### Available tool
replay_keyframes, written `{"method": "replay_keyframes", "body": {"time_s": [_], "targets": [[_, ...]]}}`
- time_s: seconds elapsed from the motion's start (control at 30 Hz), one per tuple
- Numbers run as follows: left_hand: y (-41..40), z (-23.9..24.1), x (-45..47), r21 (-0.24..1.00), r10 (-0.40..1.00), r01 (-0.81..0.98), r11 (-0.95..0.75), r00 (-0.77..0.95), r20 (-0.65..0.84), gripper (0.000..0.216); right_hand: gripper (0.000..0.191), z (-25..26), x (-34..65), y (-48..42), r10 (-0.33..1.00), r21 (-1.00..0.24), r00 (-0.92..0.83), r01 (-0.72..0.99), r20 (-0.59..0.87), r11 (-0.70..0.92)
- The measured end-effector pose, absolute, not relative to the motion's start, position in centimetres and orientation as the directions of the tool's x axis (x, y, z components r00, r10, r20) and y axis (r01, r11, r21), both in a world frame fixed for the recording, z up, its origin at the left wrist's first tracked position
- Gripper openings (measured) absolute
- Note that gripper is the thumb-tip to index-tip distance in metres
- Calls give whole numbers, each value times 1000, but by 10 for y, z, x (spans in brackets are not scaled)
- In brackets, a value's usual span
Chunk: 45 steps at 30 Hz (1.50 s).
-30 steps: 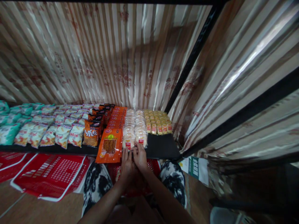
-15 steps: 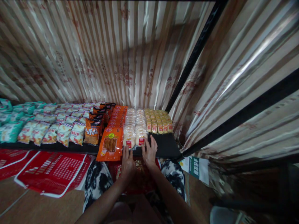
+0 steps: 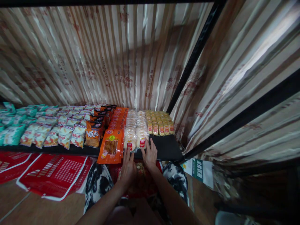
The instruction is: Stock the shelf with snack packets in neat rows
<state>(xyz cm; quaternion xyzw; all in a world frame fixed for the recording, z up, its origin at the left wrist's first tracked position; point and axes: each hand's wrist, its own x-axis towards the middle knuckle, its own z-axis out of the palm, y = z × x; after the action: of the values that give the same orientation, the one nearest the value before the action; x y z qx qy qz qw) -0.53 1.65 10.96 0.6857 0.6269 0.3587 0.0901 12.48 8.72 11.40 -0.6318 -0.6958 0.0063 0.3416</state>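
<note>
Two rows of clear-wrapped pale round cakes [image 3: 142, 137] with small red labels run back along the black shelf [image 3: 165, 150]. My left hand [image 3: 128, 167] has its fingertips against the front of the left row, fingers stretched out. With fingers spread, my right hand [image 3: 149, 154] touches the front and right side of the right-hand row. Orange snack packets [image 3: 110, 147] lie in an overlapping row just left of the cakes. Small yellow wrapped snacks [image 3: 161, 128] with red labels stand in rows to the right, farther back from the shelf edge.
White-and-striped snack bags [image 3: 64, 136], an orange-brown bag [image 3: 93, 134] and teal bags [image 3: 14, 134] fill the left shelf. Dark metal posts [image 3: 194, 59] frame the right. Red bags [image 3: 56, 175] lie on the floor below; another red package [image 3: 140, 181] sits between my knees.
The view has shifted slightly. My right hand's fingers have moved a little at the front cake; the rows look almost the same.
</note>
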Motion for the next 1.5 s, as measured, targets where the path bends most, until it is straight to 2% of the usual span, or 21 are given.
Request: {"method": "replay_keyframes", "body": {"time_s": [0.3,0.6,1.07,1.3,1.5], "targets": [[24,108,-9,520,913,823,-226,-8,408,56,51,111,125,89,890,-410,5,889,456,205],[24,109,-10,467,918,855,-227,28,395,52,53,117,123,87,913,-424,65,897,404,124],[20,106,-11,422,907,868,-262,73,414,54,50,119,124,85,907,-424,32,890,419,165],[13,110,-15,415,889,850,-324,123,441,49,48,122,123,83,886,-515,66,833,458,204],[-13,104,-16,479,881,795,-372,140,452,37,36,126,126,65,807,-674,155,649,570,352]]}}
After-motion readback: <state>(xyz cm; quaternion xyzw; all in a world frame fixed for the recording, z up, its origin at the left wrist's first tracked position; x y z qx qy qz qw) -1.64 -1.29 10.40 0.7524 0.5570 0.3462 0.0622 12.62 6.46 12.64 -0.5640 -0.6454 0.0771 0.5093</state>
